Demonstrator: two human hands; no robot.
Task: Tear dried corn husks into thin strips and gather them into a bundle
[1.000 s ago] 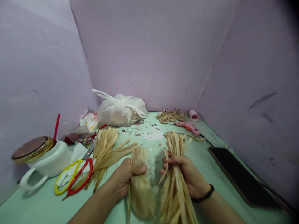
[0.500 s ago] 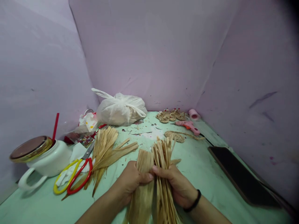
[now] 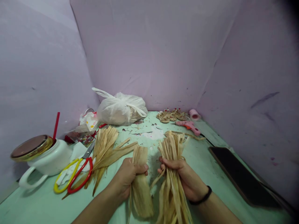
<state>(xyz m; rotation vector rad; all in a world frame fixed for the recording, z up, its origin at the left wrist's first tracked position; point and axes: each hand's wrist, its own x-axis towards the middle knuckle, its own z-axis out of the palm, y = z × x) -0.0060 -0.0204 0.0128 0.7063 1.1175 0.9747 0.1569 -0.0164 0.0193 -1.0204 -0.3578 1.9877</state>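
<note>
My left hand (image 3: 132, 174) is closed around a wide, flat strip of dried leaf (image 3: 141, 197), its thumb pressed across the front. To the right, my right hand (image 3: 179, 174) grips a bundle of narrow dried leaf strips (image 3: 171, 189), with the cut ends standing above the fist and the long ends hanging below. One thin strip sticks out of the bundle toward the left. The two hands are apart, with green tabletop showing between them. Beyond my left hand lies a pile of dried leaves (image 3: 105, 146).
Yellow-and-red scissors (image 3: 87, 175) and a white mug (image 3: 52, 160) with a lid (image 3: 31, 147) are at left. A knotted plastic bag (image 3: 121, 109) stands at the back. A pink glue gun (image 3: 189, 126), braided pieces (image 3: 170, 115), a pink roll (image 3: 194, 114) and a phone (image 3: 240, 177) are at right.
My hands have moved apart; they were touching. The right hand has shifted right with the bundle, and the left hand slightly left with the wide strip.
</note>
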